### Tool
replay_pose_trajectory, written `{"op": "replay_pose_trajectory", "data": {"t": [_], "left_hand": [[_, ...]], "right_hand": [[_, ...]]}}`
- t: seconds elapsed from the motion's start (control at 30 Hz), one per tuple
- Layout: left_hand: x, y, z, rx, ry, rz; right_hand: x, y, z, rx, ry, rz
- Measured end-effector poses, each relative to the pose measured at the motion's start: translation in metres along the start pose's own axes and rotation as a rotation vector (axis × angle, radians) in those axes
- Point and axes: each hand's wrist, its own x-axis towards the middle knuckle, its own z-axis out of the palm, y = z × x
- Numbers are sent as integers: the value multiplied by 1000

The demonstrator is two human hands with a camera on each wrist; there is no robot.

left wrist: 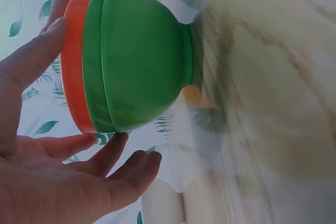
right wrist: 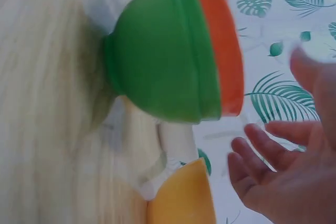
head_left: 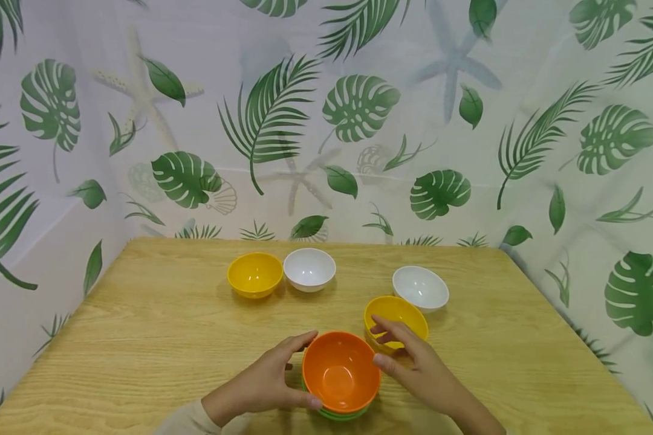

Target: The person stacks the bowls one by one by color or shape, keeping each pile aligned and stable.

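An orange bowl (head_left: 340, 368) sits nested on top of green bowls (left wrist: 142, 61), and this stack stands on the table near its front edge. My left hand (head_left: 266, 383) holds the stack from the left, thumb on the orange rim and fingers curved along the side. To the right of the stack, my right hand (head_left: 427, 377) has its fingers spread and relaxed; the right wrist view shows a gap between it and the bowls. In the head view its fingers pass over part of a yellow bowl (head_left: 410, 320) standing just behind.
A white bowl (head_left: 420, 287) stands behind that yellow one, close against it. Farther back on the left, another yellow bowl (head_left: 256, 275) and another white bowl (head_left: 310, 269) stand side by side. Leaf-patterned cloth (head_left: 359, 199) surrounds the wooden table (head_left: 158, 314) at the back and sides.
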Motion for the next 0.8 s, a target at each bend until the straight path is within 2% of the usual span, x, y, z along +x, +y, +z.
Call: {"op": "replay_pose_trajectory", "data": {"t": [0.1, 0.23, 0.27, 0.43, 0.53, 0.67, 0.8], "left_hand": [[-3, -2, -1, 4, 2, -11], [-4, -2, -1, 27, -7, -20], [-4, -2, -1, 32, -9, -21], [-3, 2, -4, 62, -13, -13], [-3, 4, -9, 74, 6, 1], [-4, 7, -18, 61, 62, 26], [-4, 10, -28, 20, 152, 39]], "right_hand": [[6, -9, -1, 163, 46, 106], [11, -22, -3, 357, 54, 272], [12, -24, -3, 382, 55, 290], [18, -33, -3, 498, 26, 254], [23, -38, 0, 642, -27, 224], [30, -44, 6, 874, -104, 255], [40, -50, 16, 957, -132, 298]]}}
